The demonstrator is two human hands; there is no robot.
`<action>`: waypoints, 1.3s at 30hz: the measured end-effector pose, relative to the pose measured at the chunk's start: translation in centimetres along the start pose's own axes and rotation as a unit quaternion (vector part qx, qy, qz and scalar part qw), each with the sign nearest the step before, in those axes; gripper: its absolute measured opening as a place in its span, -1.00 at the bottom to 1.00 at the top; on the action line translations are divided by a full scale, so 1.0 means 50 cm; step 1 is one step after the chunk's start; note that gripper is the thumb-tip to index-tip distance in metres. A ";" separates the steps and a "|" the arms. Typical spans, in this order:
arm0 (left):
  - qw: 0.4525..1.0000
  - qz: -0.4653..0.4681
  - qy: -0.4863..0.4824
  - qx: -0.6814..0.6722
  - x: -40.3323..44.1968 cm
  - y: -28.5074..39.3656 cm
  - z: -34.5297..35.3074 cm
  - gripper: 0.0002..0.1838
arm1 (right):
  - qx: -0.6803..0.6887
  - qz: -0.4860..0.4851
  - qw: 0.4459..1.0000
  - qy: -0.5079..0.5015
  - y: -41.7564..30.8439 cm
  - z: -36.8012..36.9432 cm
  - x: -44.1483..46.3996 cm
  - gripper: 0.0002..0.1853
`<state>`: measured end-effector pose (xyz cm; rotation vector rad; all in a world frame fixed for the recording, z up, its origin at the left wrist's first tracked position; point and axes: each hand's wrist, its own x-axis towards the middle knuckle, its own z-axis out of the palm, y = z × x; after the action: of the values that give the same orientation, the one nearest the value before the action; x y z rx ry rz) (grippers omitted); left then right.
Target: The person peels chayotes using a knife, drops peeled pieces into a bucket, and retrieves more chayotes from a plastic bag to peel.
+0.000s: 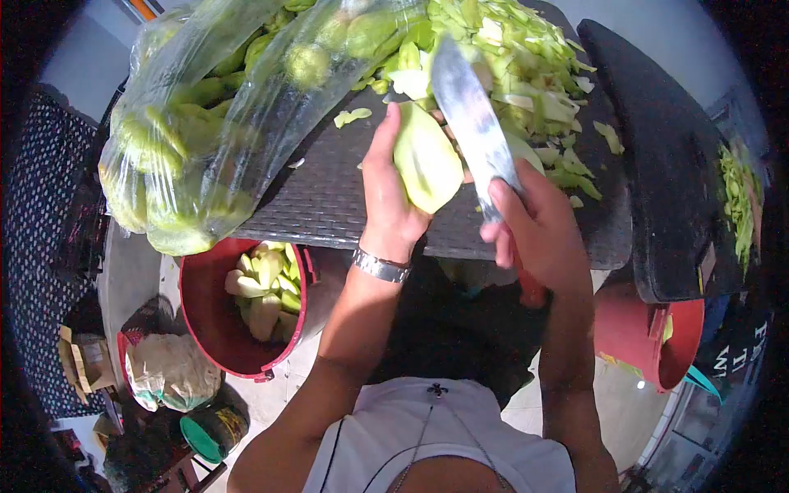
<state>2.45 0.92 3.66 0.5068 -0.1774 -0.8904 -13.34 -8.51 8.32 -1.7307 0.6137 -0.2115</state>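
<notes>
My left hand [389,177], a metal watch at its wrist, holds a pale green fruit [429,158] upright above the table's near edge. The fruit looks peeled, with a long paler hollow or flat patch facing me; I cannot tell its exact kind. My right hand [538,222] is wrapped around the red handle of a broad-bladed knife [472,107]. The blade points up and away, just right of the fruit, and whether it touches is unclear. Behind both hands lies a heap of green peelings [526,74] on the dark woven table [316,193].
A clear plastic bag [185,156] of green fruit hangs over the table's left edge. Below it, a red bucket [201,316] holds peeled pieces. Another red bucket [629,337] stands at right, beside a dark chair or panel [657,164]. A sack [173,366] sits on the floor at left.
</notes>
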 end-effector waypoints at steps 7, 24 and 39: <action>0.997 -0.029 -0.065 0.006 0.019 -0.002 0.004 -0.47 | 0.046 0.122 0.991 -0.029 0.027 -0.013 -0.114 -0.55; 0.995 -0.074 -0.066 0.034 0.003 -0.039 0.020 -0.42 | 0.133 0.124 0.983 0.026 0.067 0.008 -0.137 -0.53; 0.993 0.000 0.038 0.108 -0.048 -0.102 0.043 -0.56 | 0.138 0.066 0.988 0.036 0.075 0.046 -0.085 -0.69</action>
<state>-3.35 -0.62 3.17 0.7402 -0.2054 -0.8556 -16.92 -4.89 4.96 -1.4165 0.7136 -0.2543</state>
